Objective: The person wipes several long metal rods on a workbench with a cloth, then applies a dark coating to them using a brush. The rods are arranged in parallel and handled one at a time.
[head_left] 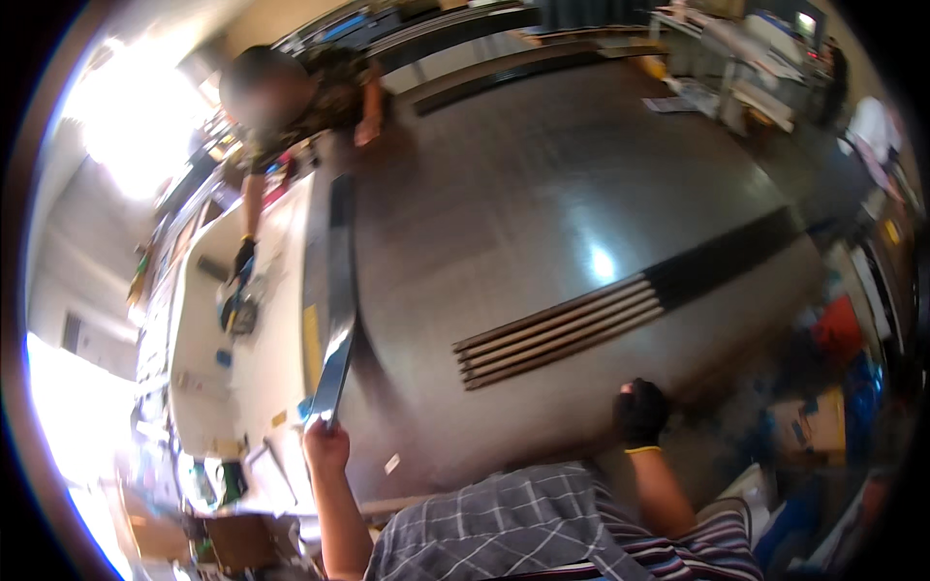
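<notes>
Left hand (326,449), seven o'clock: fingers pinched dark strip (341,290). Gloved right hand (640,414), four o'clock: fingers were curled closed.

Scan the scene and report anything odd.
A small pale scrap lies loose on the worktable, right of the left hand, apart from the neatly aligned strips. Only the right hand is gloved.

Right hand (641,414): palm hidden. Co-worker's head (266,89) blurred. Cardboard box (819,426) blurred.
</notes>
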The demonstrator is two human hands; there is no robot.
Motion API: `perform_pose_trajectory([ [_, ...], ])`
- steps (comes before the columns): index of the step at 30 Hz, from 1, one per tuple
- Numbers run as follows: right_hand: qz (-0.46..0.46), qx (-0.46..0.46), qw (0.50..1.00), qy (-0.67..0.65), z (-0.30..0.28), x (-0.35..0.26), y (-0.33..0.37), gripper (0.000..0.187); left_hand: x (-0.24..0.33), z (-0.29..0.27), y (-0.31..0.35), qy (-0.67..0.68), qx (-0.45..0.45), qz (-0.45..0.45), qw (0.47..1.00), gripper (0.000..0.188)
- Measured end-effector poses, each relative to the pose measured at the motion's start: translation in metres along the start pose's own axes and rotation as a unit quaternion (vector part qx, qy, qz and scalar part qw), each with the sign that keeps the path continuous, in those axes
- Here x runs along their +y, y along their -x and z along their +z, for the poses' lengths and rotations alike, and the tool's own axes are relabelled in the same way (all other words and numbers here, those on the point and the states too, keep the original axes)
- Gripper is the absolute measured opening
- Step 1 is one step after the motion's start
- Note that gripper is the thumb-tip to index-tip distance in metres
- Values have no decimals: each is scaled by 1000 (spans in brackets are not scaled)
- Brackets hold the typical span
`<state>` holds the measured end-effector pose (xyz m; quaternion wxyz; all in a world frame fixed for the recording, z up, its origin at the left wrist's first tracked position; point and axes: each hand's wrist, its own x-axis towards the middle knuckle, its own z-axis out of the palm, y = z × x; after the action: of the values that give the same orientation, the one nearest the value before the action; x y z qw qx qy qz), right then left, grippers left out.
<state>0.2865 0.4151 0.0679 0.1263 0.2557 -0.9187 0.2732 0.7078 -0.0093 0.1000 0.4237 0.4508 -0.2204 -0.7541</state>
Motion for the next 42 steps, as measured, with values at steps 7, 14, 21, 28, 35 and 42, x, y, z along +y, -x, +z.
perform_pose_trajectory([
  [7, 1, -1, 999, -40, -7, -5, -5, 16, -65, -87, -33, 35, 60, -133, 989, 11],
  [14, 60, -44, 996, -46, -19, -9, -5, 18, -51, -22, -55, -66, 40, -37, 996, 17],
  [21, 64, -32, 997, -42, -19, -2, -6, 17, -19, 27, -60, -79, 16, 50, 995, 22],
  [28, 13, -28, 999, -9, 1, 0, -2, 20, 62, -64, -42, 124, -159, 107, 974, 27],
  [35, 41, 16, 998, 41, 3, -3, 37, 16, 109, 72, 3, 179, -358, 3, 917, 14],
  [42, 63, -13, 997, 50, -5, 8, 26, 15, 0, 40, 34, 36, 17, 37, 999, 14],
])
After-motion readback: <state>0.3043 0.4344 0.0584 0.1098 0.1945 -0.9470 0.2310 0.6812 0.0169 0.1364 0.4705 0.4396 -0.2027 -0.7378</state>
